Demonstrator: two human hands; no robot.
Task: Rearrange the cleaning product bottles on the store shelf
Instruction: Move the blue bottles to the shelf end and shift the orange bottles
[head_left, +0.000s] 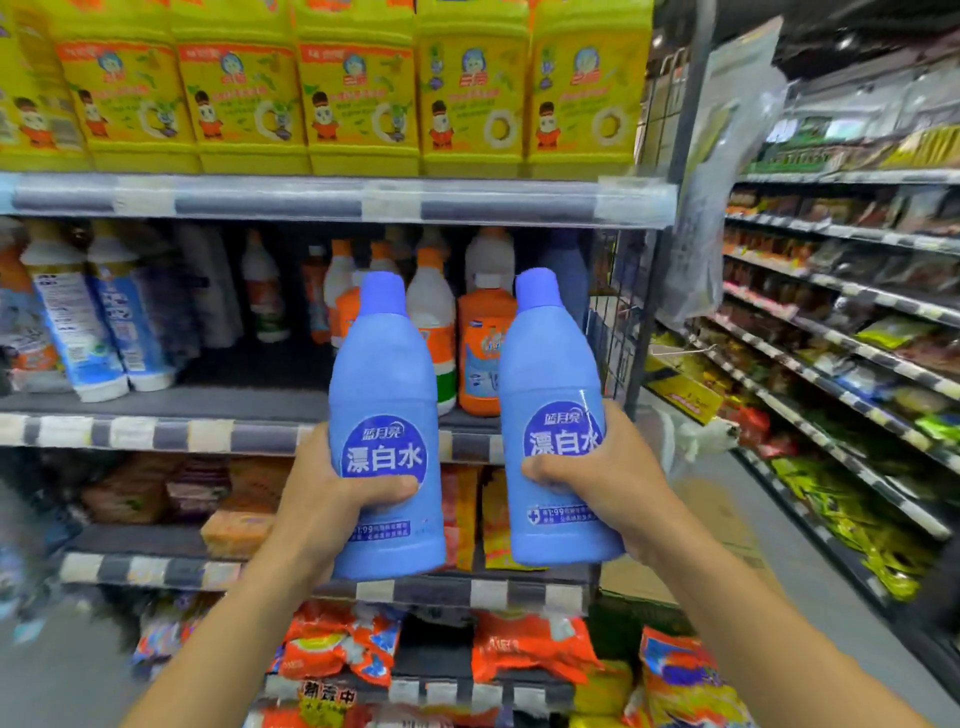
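Observation:
I hold two blue bleach bottles upright in front of the middle shelf (156, 434). My left hand (332, 499) grips the left blue bottle (384, 379) round its lower half, thumb across the round label. My right hand (597, 478) grips the right blue bottle (553, 374) the same way. Both bottles have blue caps and hang in the air, apart from each other. Behind them on the shelf stand an orange bottle (480, 353) and white bottles with orange caps (434, 312). Another blue bottle (569, 270) stands at the back right.
Yellow detergent jugs (358, 88) fill the top shelf. Blue-and-white bottles (98, 317) lean at the left of the middle shelf, with a dark gap (254, 364) beside them. Packets fill the lower shelves (524, 654). An aisle and snack shelves (841, 332) lie to the right.

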